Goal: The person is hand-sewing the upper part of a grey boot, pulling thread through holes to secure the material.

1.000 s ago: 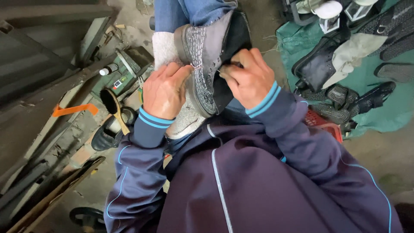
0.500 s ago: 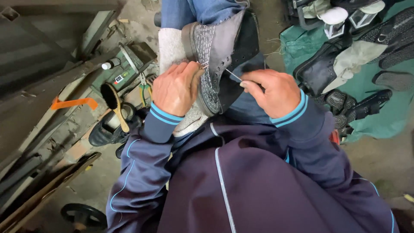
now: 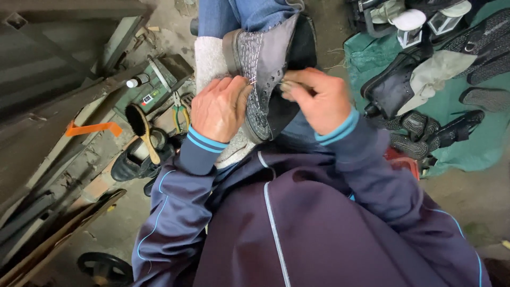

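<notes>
- So, the grey boot [image 3: 263,69] lies on its side on a white cloth [image 3: 210,58] across the person's lap, sole edge facing the left hand, long axis running away from the person, toe end nearest them as far as one can tell.
- Left hand [image 3: 218,109] is clamped over the boot's stitched sole edge, fingers curled shut on it.
- Right hand [image 3: 319,98] sits just right of the boot, fingertips pinched together on something thin at the upper; too small to tell what.
- Left of the boot, a green toolbox [image 3: 159,79] lies open with pliers [image 3: 181,112] beside it and a small white-capped bottle [image 3: 137,81] on top.
- Wooden brush [image 3: 143,125] rests on a black shoe [image 3: 133,162] below that.
- Right of the boot, a green sheet [image 3: 467,143] holds dark shoes [image 3: 393,87].
</notes>
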